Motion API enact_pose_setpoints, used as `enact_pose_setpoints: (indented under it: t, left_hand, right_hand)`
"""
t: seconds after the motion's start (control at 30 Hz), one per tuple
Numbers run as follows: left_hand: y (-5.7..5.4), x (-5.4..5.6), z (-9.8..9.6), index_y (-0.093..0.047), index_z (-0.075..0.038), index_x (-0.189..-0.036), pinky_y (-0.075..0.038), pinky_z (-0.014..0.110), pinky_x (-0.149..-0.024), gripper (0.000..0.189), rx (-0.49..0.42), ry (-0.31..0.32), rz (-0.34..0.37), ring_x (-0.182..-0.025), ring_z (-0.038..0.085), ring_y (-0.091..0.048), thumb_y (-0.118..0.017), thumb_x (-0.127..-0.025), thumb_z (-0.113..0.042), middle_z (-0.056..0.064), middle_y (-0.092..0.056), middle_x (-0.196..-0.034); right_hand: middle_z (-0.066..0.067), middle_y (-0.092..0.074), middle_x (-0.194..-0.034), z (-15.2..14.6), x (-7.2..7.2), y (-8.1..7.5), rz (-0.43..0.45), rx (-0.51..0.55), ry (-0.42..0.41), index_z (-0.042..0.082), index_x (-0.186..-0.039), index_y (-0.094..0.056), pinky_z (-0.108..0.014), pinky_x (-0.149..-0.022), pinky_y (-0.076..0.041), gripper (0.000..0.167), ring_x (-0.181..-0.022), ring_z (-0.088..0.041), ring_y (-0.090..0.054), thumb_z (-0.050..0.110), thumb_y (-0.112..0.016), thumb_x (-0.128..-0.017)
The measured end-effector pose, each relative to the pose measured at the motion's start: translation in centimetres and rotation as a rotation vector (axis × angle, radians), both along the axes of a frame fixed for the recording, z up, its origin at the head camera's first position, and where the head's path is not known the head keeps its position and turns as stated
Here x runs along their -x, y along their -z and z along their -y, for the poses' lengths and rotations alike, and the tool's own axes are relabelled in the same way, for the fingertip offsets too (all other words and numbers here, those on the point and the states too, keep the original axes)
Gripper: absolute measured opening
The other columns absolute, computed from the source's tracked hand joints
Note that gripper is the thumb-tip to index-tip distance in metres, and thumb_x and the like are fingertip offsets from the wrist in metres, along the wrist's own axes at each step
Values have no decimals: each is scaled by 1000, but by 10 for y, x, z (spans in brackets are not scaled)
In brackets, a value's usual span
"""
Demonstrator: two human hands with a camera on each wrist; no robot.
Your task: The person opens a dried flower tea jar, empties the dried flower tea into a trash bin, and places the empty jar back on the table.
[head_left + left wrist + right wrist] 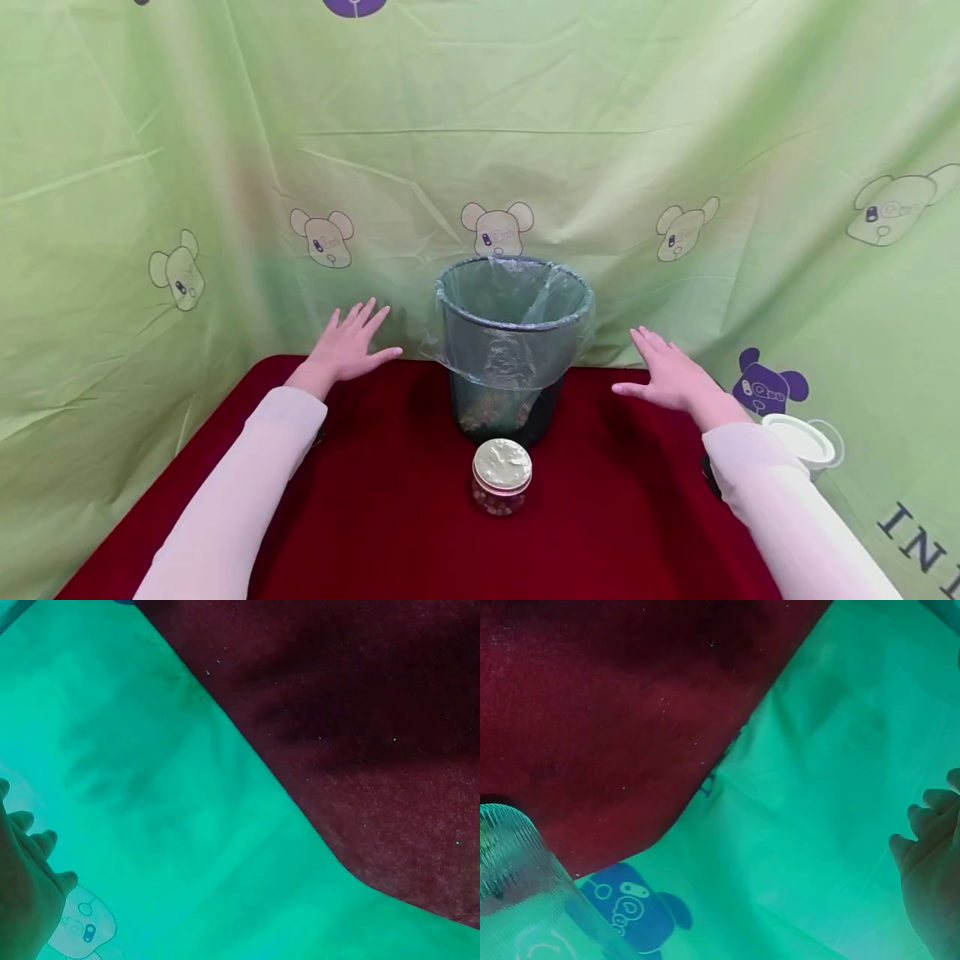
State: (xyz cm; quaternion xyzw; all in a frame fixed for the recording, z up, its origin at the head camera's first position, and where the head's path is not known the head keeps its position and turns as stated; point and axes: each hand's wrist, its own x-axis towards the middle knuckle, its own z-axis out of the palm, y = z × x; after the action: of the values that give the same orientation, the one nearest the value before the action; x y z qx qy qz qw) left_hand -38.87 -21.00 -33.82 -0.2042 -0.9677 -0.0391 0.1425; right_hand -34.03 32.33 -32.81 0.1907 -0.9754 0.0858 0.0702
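Over the back left of the table, my left hand (pixel 347 344) is held out with its fingers straight and spread, nothing in it. My right hand (pixel 671 377) is likewise stretched out at the back right, thumb apart, holding nothing. Between the hands stands a black mesh waste bin (pixel 468 408), lined with a clear plastic bag (pixel 510 354) folded over its rim. Just in front of the bin sits a small see-through jar (pixel 498 500) with a silvery lid (pixel 502 464) and small brown round pieces inside. Both hands are apart from the bin and jar.
Dark red cloth (pixel 420 542) covers the table. A green curtain (pixel 585 83) printed with bear heads hangs behind and at the sides. At the right edge, partly behind my forearm, is a white-lidded tub (pixel 801 440); a clear ribbed container (pixel 517 862) shows in the right wrist view.
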Motion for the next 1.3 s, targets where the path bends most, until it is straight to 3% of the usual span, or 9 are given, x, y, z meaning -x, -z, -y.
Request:
enact_pose_setpoints:
  t: [0.27,0.53,0.87,0.97,1.03,1.07,1.17,1.23,1.3]
  left_hand:
    - [4,-8,0,-26,-9,-154,-9,62,-110,90,24,32,-41,-142,39,-19,-38,-91,-72,20,-24,-156]
    - [5,-19,-3,-34,-8,-150,-15,58,-111,86,-41,82,-62,-138,37,-29,-45,-91,-68,20,-35,-150]
    - [11,-41,-13,-37,-7,-149,-24,54,-109,79,-131,130,-1,-135,32,-37,-51,-93,-60,15,-43,-147]
    - [17,-49,-17,-42,-6,-146,-28,54,-107,76,-165,161,-4,-131,34,-42,-53,-93,-59,15,-47,-144]
    - [21,-53,-20,-46,-6,-144,-31,54,-105,73,-175,180,-9,-128,35,-46,-54,-93,-57,15,-50,-140]
    - [23,-55,-21,-48,-5,-142,-33,53,-104,71,-183,191,-13,-126,34,-48,-55,-93,-55,15,-52,-138]
    - [25,-59,-26,-53,-6,-138,-38,50,-102,65,-200,225,-28,-122,31,-53,-58,-93,-52,13,-57,-133]
    - [25,-61,-30,-56,-6,-136,-40,47,-101,62,-204,253,-38,-121,29,-54,-60,-92,-50,12,-59,-131]
    - [25,-63,-35,-57,-6,-134,-40,46,-101,60,-197,282,-51,-120,28,-55,-60,-92,-49,11,-59,-131]
  right_hand:
    - [-30,-19,-153,6,-14,1,-7,57,-37,-8,-150,-19,-60,-108,-19,109,-139,-47,-20,63,-65,-82]
    - [-27,-28,-152,12,-35,3,5,109,-24,-2,-151,-23,-59,-105,-28,107,-135,-45,-32,67,-63,-81]
    - [-26,-41,-145,20,-49,20,-11,218,-87,-4,-147,-34,-57,-102,-34,92,-128,-42,-43,54,-69,-85]
    - [-24,-45,-143,27,-54,27,-5,266,-126,-4,-145,-39,-53,-97,-41,85,-97,-26,-63,47,-71,-86]
    - [-22,-47,-141,32,-58,31,7,297,-150,-4,-143,-41,-49,-92,-45,81,-72,-14,-59,44,-72,-86]
    - [-21,-48,-141,34,-60,33,9,309,-163,-4,-143,-42,-48,-91,-45,79,-71,-12,-58,43,-72,-86]
    - [-18,-50,-140,42,-63,38,31,349,-191,-3,-142,-44,-48,-92,-45,77,-90,-19,-64,41,-73,-85]
    - [-17,-50,-140,47,-65,41,44,367,-207,-3,-142,-45,-52,-97,-42,77,-119,-29,-54,41,-74,-85]
    - [-16,-49,-141,52,-66,43,66,390,-222,-2,-142,-45,-53,-99,-40,77,-128,-33,-47,39,-75,-84]
